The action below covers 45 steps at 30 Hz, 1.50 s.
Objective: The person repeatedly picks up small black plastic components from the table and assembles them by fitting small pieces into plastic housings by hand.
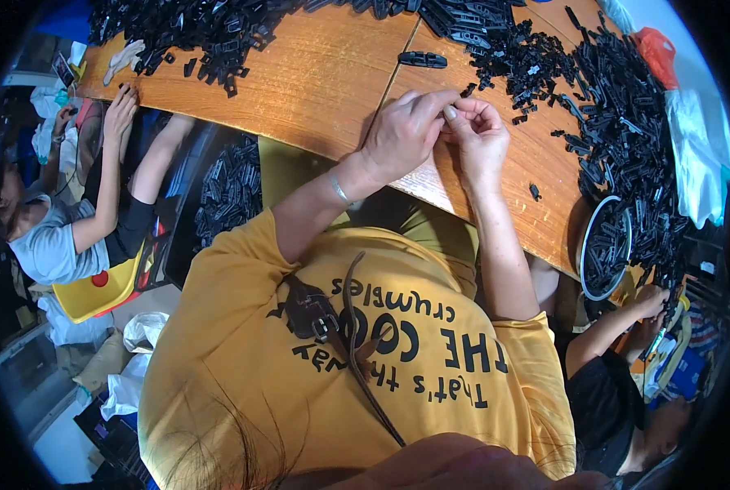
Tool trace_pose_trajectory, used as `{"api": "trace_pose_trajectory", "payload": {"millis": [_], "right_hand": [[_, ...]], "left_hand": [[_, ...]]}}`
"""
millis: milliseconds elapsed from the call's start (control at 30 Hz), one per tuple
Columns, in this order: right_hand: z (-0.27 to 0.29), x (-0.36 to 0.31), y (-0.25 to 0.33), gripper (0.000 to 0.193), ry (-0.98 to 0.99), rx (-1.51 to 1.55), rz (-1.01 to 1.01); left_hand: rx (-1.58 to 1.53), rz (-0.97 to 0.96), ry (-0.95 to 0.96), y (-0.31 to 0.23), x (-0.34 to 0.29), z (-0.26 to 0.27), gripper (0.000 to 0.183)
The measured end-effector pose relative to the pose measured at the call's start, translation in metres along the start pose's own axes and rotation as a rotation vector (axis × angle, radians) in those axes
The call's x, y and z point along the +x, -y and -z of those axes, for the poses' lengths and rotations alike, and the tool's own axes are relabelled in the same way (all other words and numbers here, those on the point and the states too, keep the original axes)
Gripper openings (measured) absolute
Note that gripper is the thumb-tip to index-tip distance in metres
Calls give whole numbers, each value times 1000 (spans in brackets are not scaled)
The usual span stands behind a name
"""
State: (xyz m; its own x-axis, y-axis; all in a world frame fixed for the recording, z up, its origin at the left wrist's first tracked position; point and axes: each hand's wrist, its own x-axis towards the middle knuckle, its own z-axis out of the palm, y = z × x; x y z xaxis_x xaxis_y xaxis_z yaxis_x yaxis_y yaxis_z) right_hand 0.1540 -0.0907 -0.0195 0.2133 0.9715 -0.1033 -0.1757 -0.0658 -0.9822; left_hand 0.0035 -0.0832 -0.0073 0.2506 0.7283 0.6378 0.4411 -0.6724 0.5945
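Observation:
Over the wooden table's near edge, my left hand [407,135] and my right hand [481,143] meet, fingers pinched together tip to tip. A small black plastic part [468,90] shows at the joined fingertips; most of what they grip is hidden by the fingers. Just beyond the hands lies a long black plastic clip-like piece [423,60], flat on the table. To the right of my right hand, a single small black piece [535,192] rests by itself on the wood.
Heaps of black plastic parts [205,33] cover the table's [324,65] far side and right end. A white-rimmed bucket [584,245] of black parts stands at right, a dark bin of parts [232,184] at left. Other people sit on both sides, one hand [120,114] at the table edge.

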Motion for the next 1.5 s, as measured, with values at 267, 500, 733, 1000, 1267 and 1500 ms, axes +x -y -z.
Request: {"api": "trace_pose_trajectory", "payload": {"millis": [267, 500, 733, 1000, 1267, 1500], "right_hand": [[17, 5, 5, 15, 65, -41, -40], [15, 1, 4, 15, 81, -308, 108], [6, 10, 42, 11, 75, -657, 557], [-9, -10, 86, 15, 237, -782, 871], [0, -13, 80, 16, 375, -811, 857], [6, -21, 40, 20, 423, -640, 263]], "left_hand": [[-44, 147, 115, 42, 11, 4, 41], [400, 146, 116, 81, 54, 5, 33], [-162, 332, 234, 68, 49, 13, 24], [-797, 379, 246, 21, 38, 37, 27], [-734, 528, 322, -1, 19, 58, 27], [-662, 575, 330, 1, -18, 60, 22]]}}
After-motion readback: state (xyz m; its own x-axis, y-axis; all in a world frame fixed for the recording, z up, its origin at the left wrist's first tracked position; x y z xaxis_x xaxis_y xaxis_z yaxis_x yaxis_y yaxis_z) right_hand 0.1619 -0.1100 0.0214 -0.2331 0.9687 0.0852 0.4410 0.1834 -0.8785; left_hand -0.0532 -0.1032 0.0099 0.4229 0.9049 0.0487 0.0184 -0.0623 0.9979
